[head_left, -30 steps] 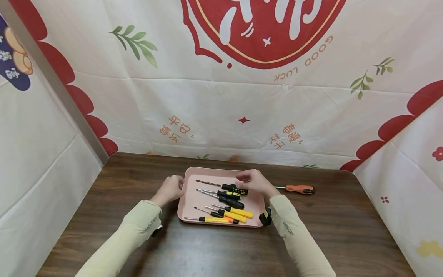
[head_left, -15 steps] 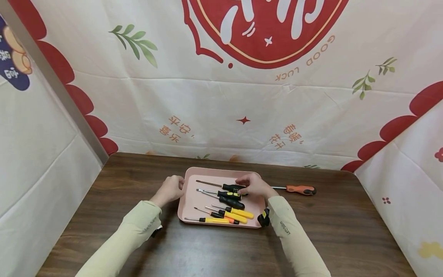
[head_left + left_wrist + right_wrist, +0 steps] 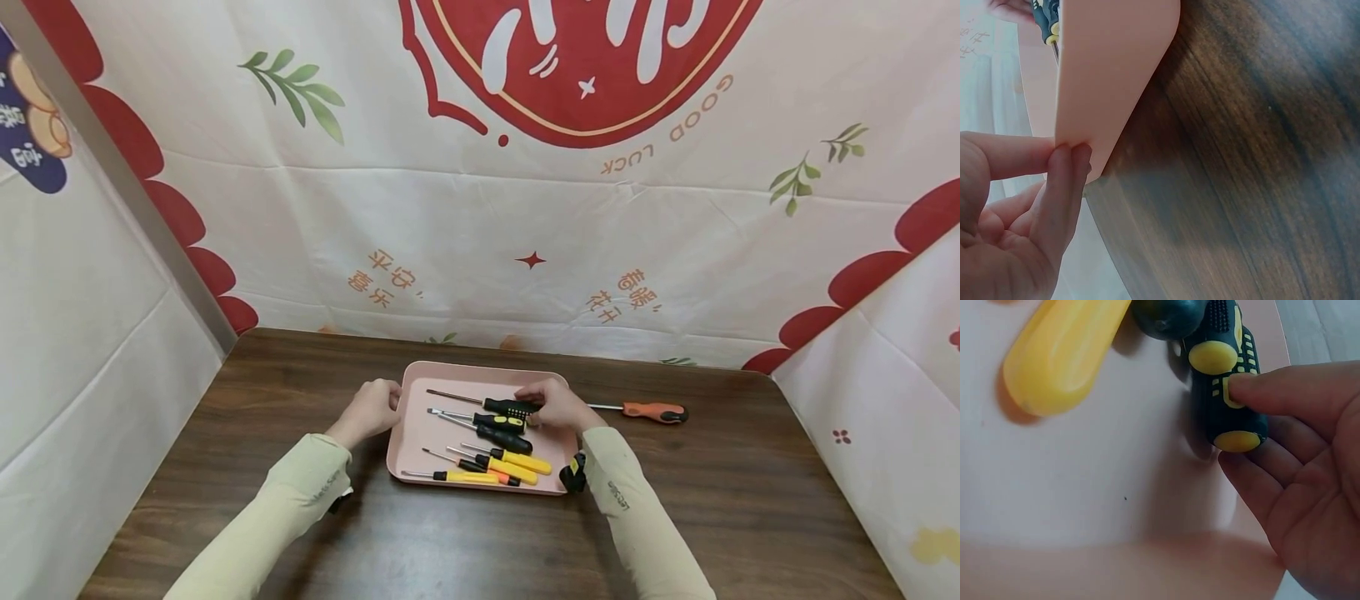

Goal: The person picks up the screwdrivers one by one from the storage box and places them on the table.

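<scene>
A pink tray [image 3: 412, 429] lies on the table, holding several screwdrivers. In the left wrist view my left hand [image 3: 1016, 219] pinches the tray's end wall [image 3: 1107, 69] between thumb and fingers. At the tray's far right, my right hand [image 3: 560, 406] grips the handle of a black screwdriver [image 3: 498, 406] with yellow dots. Up close, my thumb presses on top of that handle [image 3: 1238, 422] while the fingers curl behind it. Just nearer lie other black-handled screwdrivers [image 3: 504, 439]. Yellow-handled screwdrivers [image 3: 517, 473] lie along the tray's near side.
An orange-and-black screwdriver [image 3: 656, 412] lies on the brown wooden table [image 3: 465, 550], right of the tray, its shaft pointing toward it. A printed white cloth [image 3: 465, 217] hangs behind the table and along both sides.
My right hand has come down slightly and closed on the handle of the far black screwdriver. My left hand stays on the tray's left end; the view has shifted slightly.
</scene>
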`<action>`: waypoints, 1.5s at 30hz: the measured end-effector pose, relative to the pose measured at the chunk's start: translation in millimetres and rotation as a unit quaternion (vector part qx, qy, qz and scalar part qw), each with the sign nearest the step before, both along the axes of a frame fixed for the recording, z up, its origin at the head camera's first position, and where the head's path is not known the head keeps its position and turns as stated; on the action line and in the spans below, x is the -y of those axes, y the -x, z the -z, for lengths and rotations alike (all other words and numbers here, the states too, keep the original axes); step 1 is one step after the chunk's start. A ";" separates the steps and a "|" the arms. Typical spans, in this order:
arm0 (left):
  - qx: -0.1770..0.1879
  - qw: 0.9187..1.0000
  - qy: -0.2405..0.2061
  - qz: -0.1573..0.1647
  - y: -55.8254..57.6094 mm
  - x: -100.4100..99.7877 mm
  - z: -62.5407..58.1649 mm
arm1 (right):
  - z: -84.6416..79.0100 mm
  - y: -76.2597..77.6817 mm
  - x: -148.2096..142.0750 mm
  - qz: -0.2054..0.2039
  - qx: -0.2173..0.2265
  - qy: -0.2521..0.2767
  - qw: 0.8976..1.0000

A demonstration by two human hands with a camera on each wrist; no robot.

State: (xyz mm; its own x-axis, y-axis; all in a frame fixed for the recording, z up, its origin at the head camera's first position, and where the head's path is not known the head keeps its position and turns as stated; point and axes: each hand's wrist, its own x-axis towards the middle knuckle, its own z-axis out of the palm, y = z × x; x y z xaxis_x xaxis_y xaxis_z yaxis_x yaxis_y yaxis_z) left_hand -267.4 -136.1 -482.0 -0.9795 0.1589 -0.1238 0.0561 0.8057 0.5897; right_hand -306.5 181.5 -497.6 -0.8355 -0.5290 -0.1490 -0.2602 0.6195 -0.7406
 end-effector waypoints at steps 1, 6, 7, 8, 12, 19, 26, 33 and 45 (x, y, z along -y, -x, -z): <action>0.002 1.000 0.001 0.000 0.1 -0.2 0.1 | -0.7 -0.8 0.0 -0.001 -0.002 -0.004 1.000; -0.001 1.000 0.000 0.002 -0.8 -0.3 -0.1 | -2.9 -3.5 1.9 0.008 -0.003 -0.028 1.000; -0.002 1.000 0.000 0.002 -1.1 -0.2 -0.2 | -3.6 -3.9 2.3 0.011 -0.005 -0.034 0.999; -0.002 1.000 0.000 0.002 -1.3 -0.2 -0.2 | -3.9 -4.0 2.8 0.015 -0.006 -0.039 0.999; -0.003 1.000 -0.001 0.001 -1.4 -0.4 -0.4 | -3.3 -3.4 3.6 0.028 -0.011 -0.055 0.998; -0.008 1.000 0.001 0.004 -0.6 -0.4 0.5 | -1.3 -2.7 1.5 0.032 -0.025 -0.043 0.998; -0.017 1.000 -0.005 0.008 -0.1 0.3 2.0 | -0.1 -3.6 -0.2 0.039 0.005 -0.010 0.999; -0.014 1.000 -0.006 0.006 -0.6 0.8 2.1 | -3.8 -4.4 -0.6 0.052 0.011 -0.003 0.999; -0.014 1.000 0.001 0.006 0.8 1.5 -1.0 | -12.5 -1.6 -5.3 0.077 0.013 0.024 0.997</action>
State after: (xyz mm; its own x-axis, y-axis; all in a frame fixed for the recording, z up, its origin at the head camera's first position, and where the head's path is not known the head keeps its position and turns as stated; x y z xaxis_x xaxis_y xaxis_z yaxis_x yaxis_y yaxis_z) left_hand -268.2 -137.5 -481.1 -0.9805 0.1710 -0.0966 0.0827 0.8057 0.5866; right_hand -304.8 186.8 -485.1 -0.9037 -0.4015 -0.1490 -0.1447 0.6137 -0.7761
